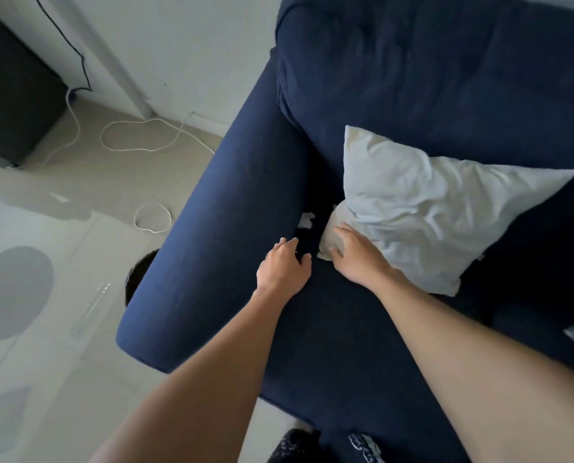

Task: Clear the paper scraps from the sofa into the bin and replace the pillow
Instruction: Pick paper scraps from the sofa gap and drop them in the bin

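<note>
So, nearest the camera: two bare forearms reach out over the front edge of the navy sofa (329, 329). Left hand (284, 267) is over the seat just beside the sofa's left armrest (219, 235), fingers spread and slightly curled, grip released, nothing in it. Right hand (354, 257) lies flat on the near-left corner of the white pillow (419, 212), fingers extended and pressing the fabric; grip is loose, palm-on contact, not closed around the corner. Pillow lies crumpled and skewed on the sofa seat, one corner pointing toward the backrest, another toward the sofa's right side. Paper scraps (305, 220) sit just past both hands, in the gap between the armrest and the pillow's left edge, small white torn bits on the seat; one bit touches or tucks under the pillow edge, can't tell which. Left of the sofa, on the floor, a dark round bin (138, 272) shows partly from behind the armrest front. Further out from the sofa, a white cable (145, 135) loops across the floor toward a dark cabinet (8, 95) by the wall.
</note>
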Tool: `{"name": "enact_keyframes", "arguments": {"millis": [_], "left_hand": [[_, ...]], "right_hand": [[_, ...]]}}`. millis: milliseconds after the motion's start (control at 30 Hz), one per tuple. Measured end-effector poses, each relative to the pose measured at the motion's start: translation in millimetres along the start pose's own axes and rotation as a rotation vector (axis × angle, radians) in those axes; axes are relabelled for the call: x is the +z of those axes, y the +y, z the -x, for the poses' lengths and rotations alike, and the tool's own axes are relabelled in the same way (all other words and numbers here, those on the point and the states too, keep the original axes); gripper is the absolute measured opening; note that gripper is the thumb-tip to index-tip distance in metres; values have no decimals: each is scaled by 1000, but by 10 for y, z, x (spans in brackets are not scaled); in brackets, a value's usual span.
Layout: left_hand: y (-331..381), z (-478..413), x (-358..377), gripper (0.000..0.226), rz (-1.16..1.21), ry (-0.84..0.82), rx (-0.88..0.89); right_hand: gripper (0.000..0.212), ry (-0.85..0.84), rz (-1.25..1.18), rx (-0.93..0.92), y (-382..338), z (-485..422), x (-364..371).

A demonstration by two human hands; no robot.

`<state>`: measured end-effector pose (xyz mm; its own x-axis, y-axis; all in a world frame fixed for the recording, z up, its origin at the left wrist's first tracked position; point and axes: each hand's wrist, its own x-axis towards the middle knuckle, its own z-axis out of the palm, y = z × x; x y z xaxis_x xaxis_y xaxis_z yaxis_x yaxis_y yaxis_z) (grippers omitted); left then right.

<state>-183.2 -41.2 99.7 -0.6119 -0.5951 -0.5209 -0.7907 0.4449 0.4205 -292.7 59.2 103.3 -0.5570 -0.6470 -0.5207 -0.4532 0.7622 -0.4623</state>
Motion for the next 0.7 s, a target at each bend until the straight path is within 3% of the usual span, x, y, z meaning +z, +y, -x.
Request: {"name": "enact_keyframes", "arguments": {"millis": [300,467,700], "left_hand": [[-220,-412,395,59,101,-192,-88],[-377,-793,735,59,304,-268,-228],[-619,-1274,1200,65,415,-198,-280]], "right_hand": [[51,-69,-157,47,140,-586,396],[46,-52,-186,23,151,-1092,638],[43,-52,-161,-57,238,-1772,997]]}}
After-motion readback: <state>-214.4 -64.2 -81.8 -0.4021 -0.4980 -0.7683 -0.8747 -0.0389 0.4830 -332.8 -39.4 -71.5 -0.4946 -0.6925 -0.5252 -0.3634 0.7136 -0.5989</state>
